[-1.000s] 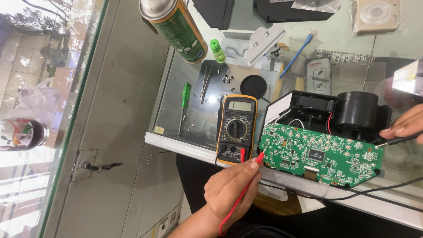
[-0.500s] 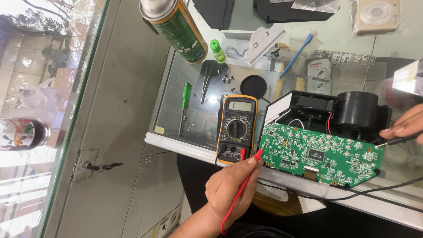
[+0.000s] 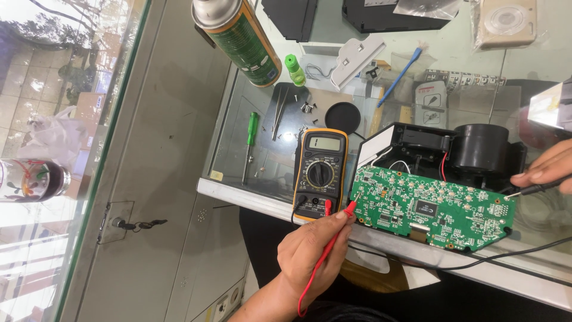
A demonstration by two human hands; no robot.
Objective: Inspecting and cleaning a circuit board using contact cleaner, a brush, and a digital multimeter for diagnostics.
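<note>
While probes (image 3: 349,209) at board (image 3: 430,207) edges

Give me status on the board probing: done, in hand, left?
Done: green circuit board exposed, multimeter leads plugged in. In hand: left hand puts the red probe on the board's left edge; right hand the black probe at its right. Left: display shows no legible reading.

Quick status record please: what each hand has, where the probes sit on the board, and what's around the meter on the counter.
left hand: holds the red probe, tip at the left end of the green circuit board
right hand: holds the black probe, tip at the board's right end
multimeter: yellow-edged, left of the board, both leads plugged in, display unreadable
behind board: black housing
nearby: green screwdriver, tweezers, spray can, blue brush
surface: glass counter
</note>
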